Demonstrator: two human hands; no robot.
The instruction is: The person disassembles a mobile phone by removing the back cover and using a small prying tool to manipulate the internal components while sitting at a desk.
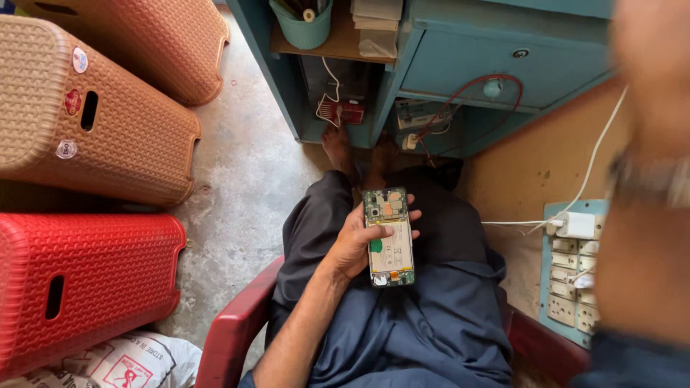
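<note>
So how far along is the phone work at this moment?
Done: the phone has its back cover off, with the circuit board and battery exposed. In hand: the left hand grips it over the lap, thumb across the battery. The right hand is out of view; only a blurred forearm with a wristwatch shows close to the camera. Left: no tool touches the phone and no cover is in sight, so the phone remains unclosed.

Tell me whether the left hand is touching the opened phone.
Touching. The head view shows the left hand wrapped around the opened phone, thumb across its face and fingertips on its far edge.
</note>
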